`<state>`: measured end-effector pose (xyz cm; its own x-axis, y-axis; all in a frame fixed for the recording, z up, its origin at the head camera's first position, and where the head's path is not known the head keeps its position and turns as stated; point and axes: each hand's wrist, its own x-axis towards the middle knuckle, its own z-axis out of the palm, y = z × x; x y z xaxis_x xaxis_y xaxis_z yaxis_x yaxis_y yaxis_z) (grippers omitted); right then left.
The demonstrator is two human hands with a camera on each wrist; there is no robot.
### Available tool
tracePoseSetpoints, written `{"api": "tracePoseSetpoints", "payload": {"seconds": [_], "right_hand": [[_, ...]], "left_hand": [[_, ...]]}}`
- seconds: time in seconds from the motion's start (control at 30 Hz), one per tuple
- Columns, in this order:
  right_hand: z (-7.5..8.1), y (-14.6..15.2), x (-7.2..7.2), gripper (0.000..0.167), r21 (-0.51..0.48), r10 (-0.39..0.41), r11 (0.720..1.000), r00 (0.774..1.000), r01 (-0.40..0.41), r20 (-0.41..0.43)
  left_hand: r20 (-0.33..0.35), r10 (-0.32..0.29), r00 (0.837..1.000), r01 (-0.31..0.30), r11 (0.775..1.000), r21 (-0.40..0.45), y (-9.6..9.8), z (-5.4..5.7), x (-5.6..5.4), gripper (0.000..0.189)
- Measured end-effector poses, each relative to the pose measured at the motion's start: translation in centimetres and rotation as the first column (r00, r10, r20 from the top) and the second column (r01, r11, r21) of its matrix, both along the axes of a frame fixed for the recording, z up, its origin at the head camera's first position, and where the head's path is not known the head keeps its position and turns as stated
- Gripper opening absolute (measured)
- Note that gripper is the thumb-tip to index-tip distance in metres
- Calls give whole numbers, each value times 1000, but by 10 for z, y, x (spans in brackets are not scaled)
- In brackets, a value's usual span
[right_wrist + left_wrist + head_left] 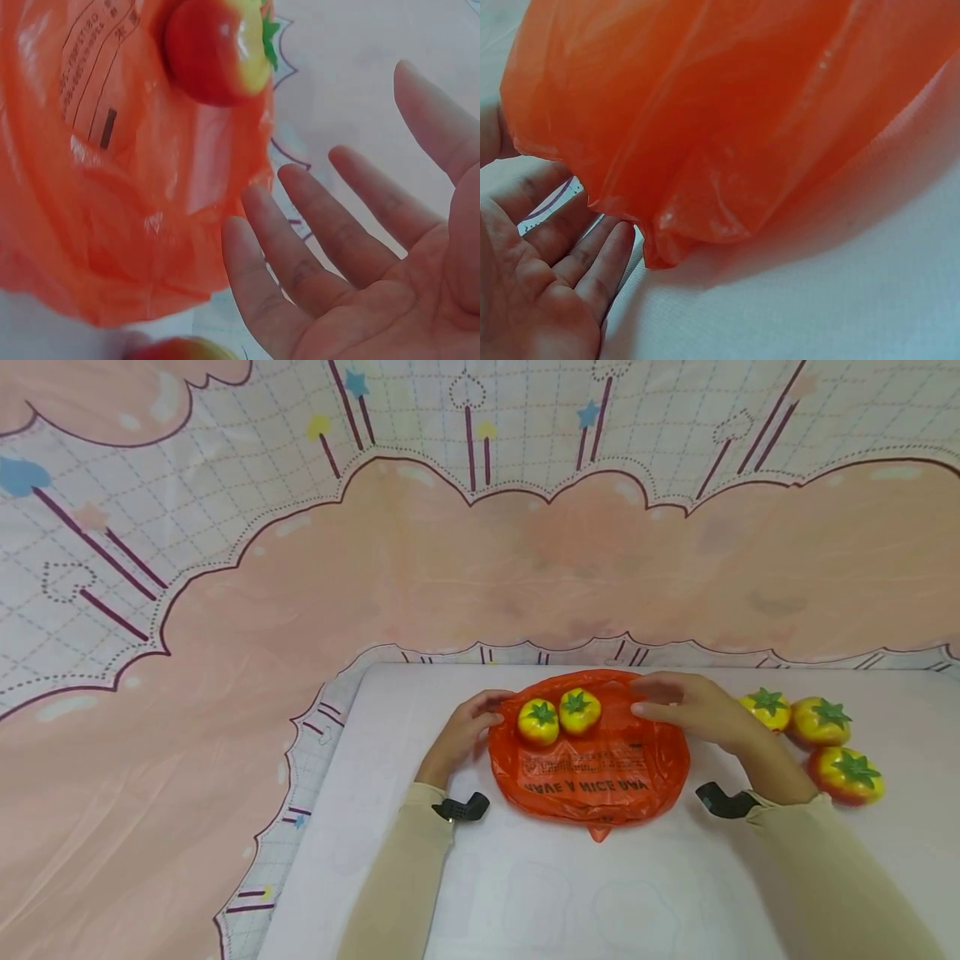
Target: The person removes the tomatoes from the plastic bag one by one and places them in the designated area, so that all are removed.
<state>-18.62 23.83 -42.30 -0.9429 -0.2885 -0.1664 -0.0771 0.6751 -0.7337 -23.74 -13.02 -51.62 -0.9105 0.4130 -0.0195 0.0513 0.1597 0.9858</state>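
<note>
A red plastic bag (592, 793) with dark printing lies spread on the white table. Two red-and-yellow, tomato-like fruits (538, 722) with green star-shaped tops sit together on its left half. At the bag's left edge is my left hand (467, 727), its fingertips partly hidden behind the plastic in the left wrist view. My right hand (693, 706) hangs over the bag's upper right, holding nothing. In the right wrist view its fingers (330, 225) spread loosely beside the bag, and one fruit (214, 52) shows on the red plastic.
Three more such fruits (821, 720) stand grouped on the table to the right, beside my right forearm. Behind the table (390, 693) hangs a pink and white patterned cloth (525, 568). A black wrist device (723, 802) sticks out from each sleeve.
</note>
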Motion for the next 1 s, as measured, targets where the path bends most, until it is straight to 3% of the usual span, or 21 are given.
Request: {"api": "tracePoseSetpoints", "payload": {"seconds": [0.57, 1.0], "right_hand": [[-5, -21, -8, 57, -81, 54, 995, 998, -52, 17], [-9, -36, -18, 57, -65, 31, 997, 999, -30, 14]], "left_hand": [[-8, 0, 1000, 0, 1000, 9, -1, -2, -1, 42], [2, 2, 1000, -2, 1000, -14, 0, 0, 1, 40]]}}
